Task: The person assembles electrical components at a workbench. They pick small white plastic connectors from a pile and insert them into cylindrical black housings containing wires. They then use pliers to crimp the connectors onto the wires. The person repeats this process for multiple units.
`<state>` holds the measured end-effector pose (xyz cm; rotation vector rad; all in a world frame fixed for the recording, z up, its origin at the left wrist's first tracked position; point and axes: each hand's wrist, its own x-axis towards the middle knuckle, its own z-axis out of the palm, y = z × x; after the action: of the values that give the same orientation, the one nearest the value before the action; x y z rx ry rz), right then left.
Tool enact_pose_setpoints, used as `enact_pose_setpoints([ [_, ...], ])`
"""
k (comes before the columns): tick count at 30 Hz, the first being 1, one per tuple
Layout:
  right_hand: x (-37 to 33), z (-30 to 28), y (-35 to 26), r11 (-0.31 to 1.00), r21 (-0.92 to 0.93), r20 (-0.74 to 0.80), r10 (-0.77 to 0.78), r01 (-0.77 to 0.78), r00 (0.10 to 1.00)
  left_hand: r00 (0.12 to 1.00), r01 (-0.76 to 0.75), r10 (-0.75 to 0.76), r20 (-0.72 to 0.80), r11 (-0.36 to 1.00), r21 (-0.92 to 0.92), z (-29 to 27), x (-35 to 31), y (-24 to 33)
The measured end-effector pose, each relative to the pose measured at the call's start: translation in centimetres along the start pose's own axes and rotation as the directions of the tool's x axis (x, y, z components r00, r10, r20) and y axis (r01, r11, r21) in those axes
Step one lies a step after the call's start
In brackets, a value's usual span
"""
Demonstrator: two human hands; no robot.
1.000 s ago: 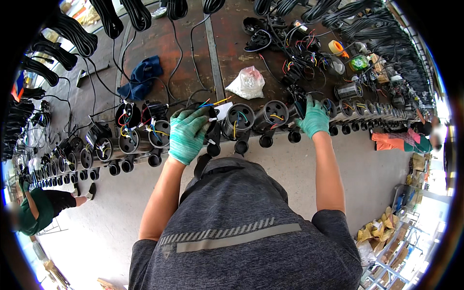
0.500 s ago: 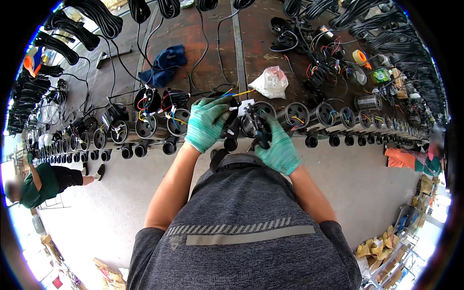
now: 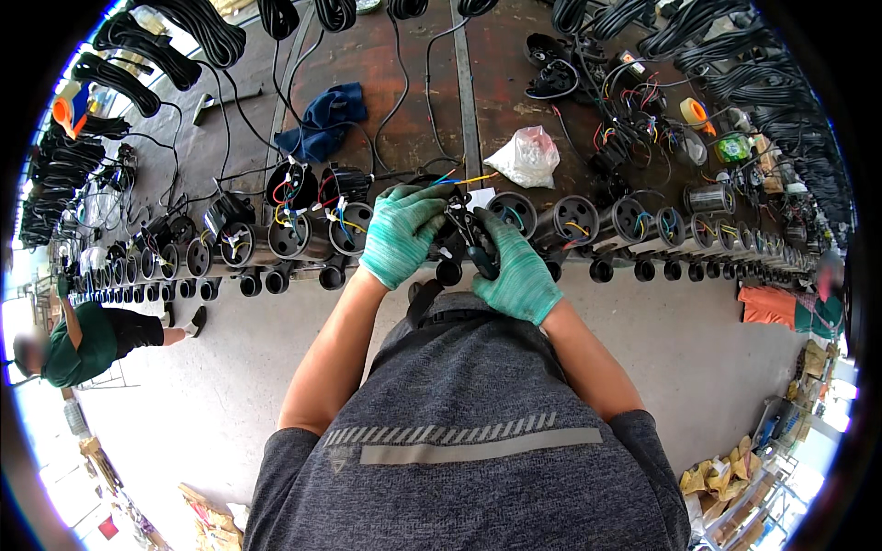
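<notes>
My left hand [image 3: 397, 234], in a green knitted glove, is closed at the bench edge, its fingers curled over a dark part that I cannot make out. Coloured wires [image 3: 473, 178] stick out just beyond its fingertips. My right hand [image 3: 520, 275], gloved alike, is wrapped around dark-handled pliers [image 3: 480, 259]. The pliers' head points up and left, close to the left fingertips. A white paper tag [image 3: 480, 197] lies just behind them. Right of it stands an open black cylindrical housing [image 3: 513, 214] with wires inside.
Similar housings [image 3: 288, 236] line the bench edge on both sides. Behind them lie a blue cloth [image 3: 333, 118], a white bag [image 3: 525, 156], a hammer [image 3: 213, 105] and orange tape [image 3: 695, 114]. Coiled black cables [image 3: 197, 35] hang around. People are at far left [image 3: 83, 344] and far right [image 3: 781, 306].
My right hand has shifted slightly left and the pliers have turned, their head now nearer my left fingertips. The view has shifted slightly; my left hand stays in about the same place.
</notes>
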<state>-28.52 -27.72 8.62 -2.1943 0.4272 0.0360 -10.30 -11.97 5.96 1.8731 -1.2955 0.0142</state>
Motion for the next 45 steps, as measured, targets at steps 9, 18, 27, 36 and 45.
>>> enact_pose_setpoints([
  [9,0.6,1.7,0.8,0.999,-0.038,-0.035,-0.008,0.006,0.999,0.999,0.042,-0.042,-0.005,0.997,-0.067,0.0,0.3,0.0],
  [18,0.5,1.1,0.7,0.969,0.226,-0.033,-0.092,0.097,0.995,1.000,-0.020,0.020,-0.004,0.999,0.033,0.0,1.1,0.6],
  [27,-1.1,-7.2,-0.2,0.926,-0.369,-0.164,-0.152,0.082,0.975,0.999,0.045,-0.044,-0.009,0.997,0.058,0.1,0.1,0.2],
  [36,0.6,-8.0,10.6,0.733,-0.628,-0.334,0.049,-0.261,0.941,1.000,0.020,-0.021,-0.007,1.000,-0.018,-0.3,0.5,-0.4],
  [45,8.2,-5.1,0.3,0.875,-0.395,-0.055,-0.326,0.279,0.944,0.996,-0.014,0.008,0.088,0.998,0.065,-0.3,0.5,-0.5],
])
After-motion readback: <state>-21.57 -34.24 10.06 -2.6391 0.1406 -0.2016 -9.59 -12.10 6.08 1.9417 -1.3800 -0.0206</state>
